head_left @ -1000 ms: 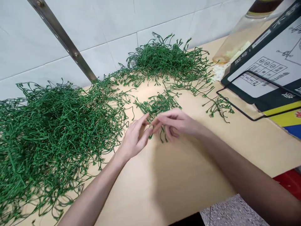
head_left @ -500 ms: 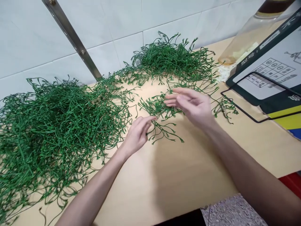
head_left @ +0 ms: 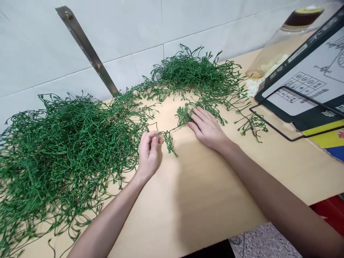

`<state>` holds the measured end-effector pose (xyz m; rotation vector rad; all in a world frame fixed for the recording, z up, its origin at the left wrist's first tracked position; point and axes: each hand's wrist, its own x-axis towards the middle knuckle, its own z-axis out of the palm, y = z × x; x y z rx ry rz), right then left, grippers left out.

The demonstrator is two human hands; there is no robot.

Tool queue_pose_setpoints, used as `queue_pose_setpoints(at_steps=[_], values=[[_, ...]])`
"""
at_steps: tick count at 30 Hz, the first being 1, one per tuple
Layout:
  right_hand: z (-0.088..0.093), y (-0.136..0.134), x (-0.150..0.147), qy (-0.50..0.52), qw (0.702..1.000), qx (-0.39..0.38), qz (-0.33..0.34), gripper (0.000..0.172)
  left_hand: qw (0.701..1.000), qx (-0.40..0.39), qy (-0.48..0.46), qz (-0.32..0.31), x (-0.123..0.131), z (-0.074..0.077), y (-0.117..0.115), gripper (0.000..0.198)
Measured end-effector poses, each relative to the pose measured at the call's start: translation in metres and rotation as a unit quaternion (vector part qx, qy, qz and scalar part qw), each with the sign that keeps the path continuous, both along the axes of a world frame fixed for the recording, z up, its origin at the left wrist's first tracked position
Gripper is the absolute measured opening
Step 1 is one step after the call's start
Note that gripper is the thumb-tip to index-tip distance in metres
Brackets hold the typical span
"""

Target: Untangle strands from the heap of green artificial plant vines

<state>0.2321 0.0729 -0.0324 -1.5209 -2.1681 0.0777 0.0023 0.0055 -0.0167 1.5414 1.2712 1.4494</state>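
Clock: read from the gap between your hands, 12 toward the wall.
Your left hand: at 9, thumb and fingertips closed in a pinch on a green sprig, palm clear of it.
Green sprig: between your hands; branches droop toward 6, a thin stem runs toward 2 and reaches your right thumb.
Your right hand: at 3, back upward, fingers laid over a small clump; you cover too much to tell whether they grip it or only rest.
Small clump: at 1, on the tabletop, partly under your right fingers; more stems poke out beyond your knuckles.
Large heap: spreads from 8 to 10, tangled, its edge just beside your left hand.
Far heap: at 12 to 1, near the tiled wall, joined to the large heap by a thin trail of stems.
Loose bunch: at 3, well apart from your right hand, beside the black wire frame.
Printed panel: at 2, tilted, behind part of the wire.
Clear bottle: at 2, dark cap, white bits near its base; too small to identify.
Metal strip: at 10 to 11, slanting against the wall.
Floor: speckled, at 5.
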Motion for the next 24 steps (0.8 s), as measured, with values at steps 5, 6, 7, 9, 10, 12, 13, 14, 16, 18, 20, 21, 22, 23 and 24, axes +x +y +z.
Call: queue_pose_setpoints(at_steps=[5, 6, 7, 9, 10, 12, 13, 14, 16, 18, 20, 21, 22, 23, 24], values=[[-0.004, 0.003, 0.000, 0.023, 0.998, 0.052, -0.027, 0.052, 1.000, -0.012, 0.020, -0.010, 0.001, 0.001, 0.000, 0.026], [-0.005, 0.004, 0.002, 0.038, 0.996, 0.072, -0.032, 0.053, 0.998, -0.012, 0.050, -0.023, 0.001, 0.001, 0.001, 0.028], [-0.004, 0.004, 0.003, 0.055, 0.993, 0.095, -0.041, 0.054, 0.996, -0.011, 0.080, -0.038, 0.001, 0.001, 0.001, 0.030], [0.000, 0.003, 0.006, 0.088, 0.983, 0.143, -0.068, 0.053, 0.990, -0.005, 0.126, -0.065, 0.001, 0.002, 0.002, 0.030], [0.003, 0.001, 0.006, 0.103, 0.977, 0.164, -0.084, 0.049, 0.988, -0.001, 0.139, -0.073, 0.001, 0.003, 0.002, 0.030], [0.010, -0.007, 0.001, 0.141, 0.969, 0.182, -0.094, 0.033, 0.986, 0.005, 0.146, -0.080, 0.002, 0.004, 0.002, 0.030], [0.013, -0.012, -0.003, 0.161, 0.968, 0.175, -0.076, 0.026, 0.986, 0.008, 0.146, -0.082, 0.002, 0.005, 0.002, 0.030], [0.016, -0.018, -0.008, 0.179, 0.970, 0.157, -0.047, 0.024, 0.986, 0.012, 0.146, -0.084, 0.002, 0.005, 0.002, 0.030], [0.021, -0.030, -0.021, 0.218, 0.971, 0.099, -0.013, 0.030, 0.985, 0.026, 0.143, -0.089, 0.001, 0.006, 0.003, 0.030], [0.023, -0.038, -0.035, 0.239, 0.969, 0.021, 0.059, 0.048, 0.986, 0.036, 0.132, -0.094, 0.000, 0.007, 0.004, 0.028], [0.024, -0.042, -0.045, 0.269, 0.951, -0.048, 0.145, 0.056, 0.990, 0.037, 0.108, -0.088, -0.001, 0.007, 0.004, 0.027], [0.023, -0.043, -0.048, 0.293, 0.945, -0.064, 0.130, 0.058, 0.992, 0.033, 0.091, -0.082, -0.001, 0.008, 0.004, 0.026], [0.022, -0.042, -0.051, 0.325, 0.934, -0.093, 0.118, 0.058, 0.994, 0.029, 0.072, -0.076, -0.001, 0.008, 0.003, 0.024], [0.021, -0.041, -0.053, 0.365, 0.917, -0.127, 0.099, 0.057, 0.996, 0.025, 0.053, -0.071, 0.000, 0.009, 0.003, 0.023], [0.019, -0.040, -0.054, 0.407, 0.894, -0.168, 0.084, 0.056, 0.997, 0.019, 0.036, -0.070, 0.000, 0.010, 0.003, 0.021]])
